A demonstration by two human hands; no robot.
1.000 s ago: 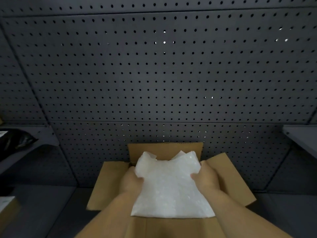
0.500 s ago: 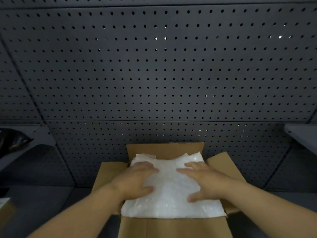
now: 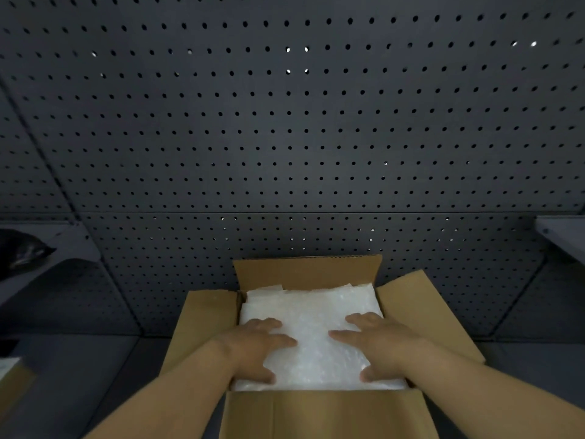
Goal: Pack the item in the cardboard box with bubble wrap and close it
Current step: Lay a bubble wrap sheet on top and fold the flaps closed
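Bubble wrap [image 3: 311,331]: spread white across the mouth of the cardboard box [image 3: 323,413], near edge riding on the front rim, item beneath hidden.
Left hand [image 3: 256,348]: flat, fingers straight, pressing the sheet down.
Right hand [image 3: 380,346]: likewise flat on the sheet.
Flaps: four open, side flap [image 3: 418,308] splayed outward.
Risk: springy wrap likely to lift once released, bulging under flaps and blocking closure.
Surroundings: dark pegboard wall [image 3: 291,137] behind.
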